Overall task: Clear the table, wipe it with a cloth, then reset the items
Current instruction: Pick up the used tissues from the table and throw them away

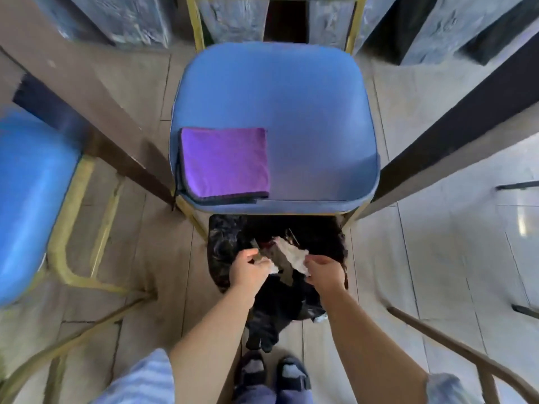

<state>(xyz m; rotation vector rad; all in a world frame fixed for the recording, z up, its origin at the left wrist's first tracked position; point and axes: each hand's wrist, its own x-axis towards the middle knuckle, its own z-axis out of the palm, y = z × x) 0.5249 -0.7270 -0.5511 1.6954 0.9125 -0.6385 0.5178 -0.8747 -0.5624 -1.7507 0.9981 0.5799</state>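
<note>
A folded purple cloth [224, 162] with a dark edge lies on the front left part of a blue chair seat [291, 112]. Below the chair's front edge a black rubbish bag [224, 246] stands open on the floor. Both my hands are over its mouth. My left hand [248, 269] pinches a small bit of white paper and something dark. My right hand [325, 271] grips a crumpled white tissue [291, 253] that stretches toward the left hand. Dark scraps show inside the bag between the hands.
A brown table edge [87, 91] runs diagonally on the left and a dark-edged table [455, 132] on the right. A second blue chair [32, 193] with a yellow frame stands at the left. A curved wooden chair back [466, 354] is at the lower right. My feet [271, 371] stand on the tiled floor.
</note>
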